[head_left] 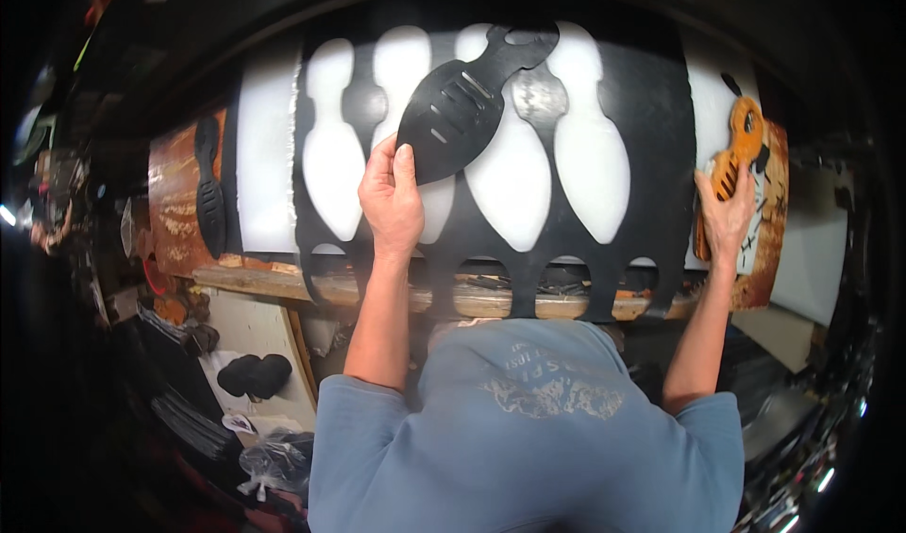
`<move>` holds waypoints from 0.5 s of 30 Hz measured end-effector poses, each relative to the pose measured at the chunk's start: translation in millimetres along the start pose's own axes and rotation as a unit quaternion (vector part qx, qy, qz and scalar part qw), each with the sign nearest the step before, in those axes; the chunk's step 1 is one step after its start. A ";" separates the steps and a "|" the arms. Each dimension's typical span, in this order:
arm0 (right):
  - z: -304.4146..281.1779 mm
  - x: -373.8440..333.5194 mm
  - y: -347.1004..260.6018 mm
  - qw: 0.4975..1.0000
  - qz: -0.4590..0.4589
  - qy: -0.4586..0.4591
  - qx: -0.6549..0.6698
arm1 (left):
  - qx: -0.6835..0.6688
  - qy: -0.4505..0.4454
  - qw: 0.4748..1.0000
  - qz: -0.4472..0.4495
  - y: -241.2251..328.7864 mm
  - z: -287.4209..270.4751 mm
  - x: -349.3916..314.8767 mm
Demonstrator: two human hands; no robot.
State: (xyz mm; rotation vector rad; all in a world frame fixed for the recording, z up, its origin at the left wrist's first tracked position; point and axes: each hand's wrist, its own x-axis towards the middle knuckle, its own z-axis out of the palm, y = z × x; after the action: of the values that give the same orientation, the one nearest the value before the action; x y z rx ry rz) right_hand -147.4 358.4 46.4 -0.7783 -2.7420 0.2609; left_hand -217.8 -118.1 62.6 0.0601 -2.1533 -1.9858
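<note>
My left hand pinches the lower left edge of a flat black paddle-shaped piece. It has slots in its broad part and a ring-like opening at its narrow end, and it is tilted over a black sheet. Several matching paddle-shaped openings in the sheet show white beneath. On the right, my right hand is closed round the lower, slotted part of an orange tool of similar outline, with a hole at its far end. This tool looks like a cutting die, resting near the sheet's right edge.
A white board lies under the sheet. Another black slotted piece lies on the reddish worn board at far left. A wooden beam edges the bench, with dark scraps behind it. Plastic bags sit lower left.
</note>
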 end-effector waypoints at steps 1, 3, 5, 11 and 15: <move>0.7 0.9 3.2 1.000 0.018 -0.022 0.002 | -0.007 0.018 1.000 0.005 2.3 -6.4 2.3; 2.4 1.2 8.0 0.996 -0.023 -0.025 0.087 | 0.029 0.073 0.997 0.000 5.4 -30.2 8.2; 3.4 0.9 10.8 0.998 -0.033 0.004 0.048 | 0.118 0.115 0.984 0.060 6.5 -72.4 11.5; 8.4 7.0 22.6 0.997 -0.042 -0.003 0.061 | 0.332 0.325 0.882 0.076 -26.5 -251.2 46.3; 13.0 5.8 28.8 0.995 -0.037 -0.005 0.088 | 0.374 0.438 0.817 -0.033 -42.3 -351.3 52.0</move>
State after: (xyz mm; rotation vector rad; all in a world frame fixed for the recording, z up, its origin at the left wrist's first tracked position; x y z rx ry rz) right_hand -142.2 384.4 28.3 -0.6302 -2.7044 0.4838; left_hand -209.5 -475.4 51.6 0.9594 -2.0523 -0.6950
